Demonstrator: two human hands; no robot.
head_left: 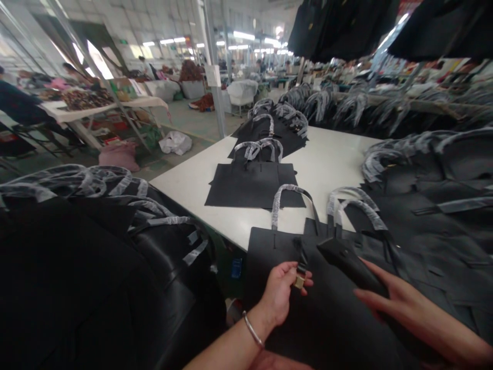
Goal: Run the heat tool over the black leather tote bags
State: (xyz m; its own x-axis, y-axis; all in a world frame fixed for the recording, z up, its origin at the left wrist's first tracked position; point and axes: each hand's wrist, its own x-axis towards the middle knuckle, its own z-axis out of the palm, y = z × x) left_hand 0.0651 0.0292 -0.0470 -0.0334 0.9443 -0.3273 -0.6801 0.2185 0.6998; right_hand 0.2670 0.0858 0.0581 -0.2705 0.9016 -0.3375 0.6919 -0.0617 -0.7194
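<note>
A black leather handbag (pixel 269 252) with plastic-wrapped handles lies in front of me at the near edge of the white table (pixel 331 159). My left hand (pixel 283 290), a silver bangle on its wrist, pinches a small gold clasp (pixel 299 280) at the end of a short black strap on the bag's front. My right hand (pixel 389 295) grips a black tool or flap (pixel 346 259) that angles up to the left over the bag.
Flat black bag panels (pixel 252 185) lie mid-table, with more wrapped-handle bags stacked behind (pixel 269 123), at right (pixel 423 169) and at lower left (pixel 115 205). Dark pieces hang overhead. Worktables and people fill the far left of the hall.
</note>
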